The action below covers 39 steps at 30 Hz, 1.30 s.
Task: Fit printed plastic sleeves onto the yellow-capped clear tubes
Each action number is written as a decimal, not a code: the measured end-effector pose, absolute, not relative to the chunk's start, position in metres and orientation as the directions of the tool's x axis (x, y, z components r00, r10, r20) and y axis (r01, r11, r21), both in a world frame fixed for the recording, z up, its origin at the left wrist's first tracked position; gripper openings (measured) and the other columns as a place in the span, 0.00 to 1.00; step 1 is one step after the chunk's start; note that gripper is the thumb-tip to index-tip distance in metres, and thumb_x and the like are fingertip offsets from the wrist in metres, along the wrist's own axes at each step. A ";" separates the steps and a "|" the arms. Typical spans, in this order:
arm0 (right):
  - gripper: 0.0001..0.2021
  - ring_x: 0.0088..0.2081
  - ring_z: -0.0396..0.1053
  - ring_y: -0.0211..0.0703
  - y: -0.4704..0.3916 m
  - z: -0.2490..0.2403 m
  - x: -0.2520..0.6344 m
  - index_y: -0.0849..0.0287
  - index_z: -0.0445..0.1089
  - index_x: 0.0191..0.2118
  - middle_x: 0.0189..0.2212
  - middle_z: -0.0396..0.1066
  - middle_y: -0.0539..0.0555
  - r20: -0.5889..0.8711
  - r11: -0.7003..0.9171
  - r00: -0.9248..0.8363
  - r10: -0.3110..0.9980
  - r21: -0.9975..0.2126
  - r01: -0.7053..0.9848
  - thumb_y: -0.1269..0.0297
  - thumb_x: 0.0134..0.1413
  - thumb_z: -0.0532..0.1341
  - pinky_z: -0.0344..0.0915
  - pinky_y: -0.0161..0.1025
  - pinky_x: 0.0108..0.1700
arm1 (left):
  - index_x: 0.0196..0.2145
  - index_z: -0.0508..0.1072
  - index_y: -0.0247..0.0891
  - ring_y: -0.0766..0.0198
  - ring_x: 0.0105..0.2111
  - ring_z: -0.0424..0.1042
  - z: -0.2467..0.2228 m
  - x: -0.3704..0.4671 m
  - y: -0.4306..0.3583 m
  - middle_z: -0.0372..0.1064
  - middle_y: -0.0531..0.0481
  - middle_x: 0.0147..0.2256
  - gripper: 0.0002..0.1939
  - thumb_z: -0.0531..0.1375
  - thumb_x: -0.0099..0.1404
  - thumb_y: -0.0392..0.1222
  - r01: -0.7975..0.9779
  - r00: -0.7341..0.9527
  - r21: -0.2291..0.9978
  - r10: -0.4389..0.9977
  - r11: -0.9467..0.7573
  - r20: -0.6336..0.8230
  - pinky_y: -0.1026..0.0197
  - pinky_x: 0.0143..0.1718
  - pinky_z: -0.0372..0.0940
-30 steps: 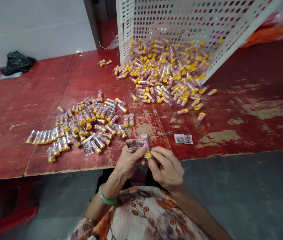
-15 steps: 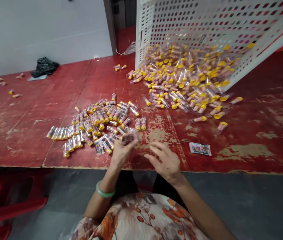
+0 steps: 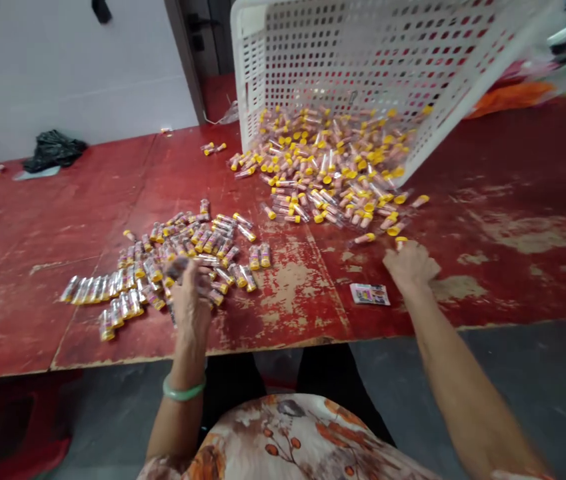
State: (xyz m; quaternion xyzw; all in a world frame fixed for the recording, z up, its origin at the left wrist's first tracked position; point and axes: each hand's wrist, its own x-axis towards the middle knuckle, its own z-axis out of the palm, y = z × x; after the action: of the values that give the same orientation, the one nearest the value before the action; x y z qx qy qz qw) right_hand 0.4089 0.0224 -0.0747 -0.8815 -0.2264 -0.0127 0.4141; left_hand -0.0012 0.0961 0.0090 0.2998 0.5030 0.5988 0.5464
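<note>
My right hand (image 3: 413, 268) reaches out over the table, its fingers closed about a clear tube with a yellow cap (image 3: 401, 241); most of that tube is hidden by the hand. My left hand (image 3: 191, 303) is over the front of a group of labelled tubes (image 3: 203, 241). Its fingers are bent round a dark, shiny thing (image 3: 177, 268), too blurred to name. A small printed packet or label (image 3: 370, 294) lies flat between the hands, nearer the right one. Some labelled tubes lie side by side in rows (image 3: 91, 289) at the left.
A white perforated basket (image 3: 250, 87) lies tipped, with many yellow-capped tubes (image 3: 330, 163) spilling from it onto the red table (image 3: 287, 320). A black plastic bag (image 3: 55, 150) sits at the back left, near a few loose tubes. An orange sheet (image 3: 510, 99) is beyond the basket.
My hands have moved apart. The right has gone outward to a lone yellow-capped tube; the left has moved left over the labelled tubes, still with the dark thing. The view has shifted right.
</note>
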 end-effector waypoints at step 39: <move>0.15 0.35 0.72 0.42 -0.064 -0.025 0.155 0.56 0.63 0.39 0.36 0.71 0.54 0.536 0.449 0.318 0.782 -0.839 0.307 0.71 0.45 0.66 0.71 0.39 0.33 | 0.28 0.74 0.32 0.69 0.22 0.67 -0.003 0.052 0.012 0.70 0.53 0.24 0.21 0.74 0.37 0.43 -0.661 0.068 0.631 0.869 0.407 -0.490 0.64 0.27 0.61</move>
State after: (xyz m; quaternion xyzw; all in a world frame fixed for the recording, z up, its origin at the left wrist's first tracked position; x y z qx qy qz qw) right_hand 0.1546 -0.0635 -0.0250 -0.4914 -0.5543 0.1838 0.6461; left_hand 0.0524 0.0119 -0.0027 0.1213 0.4295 0.5307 0.7205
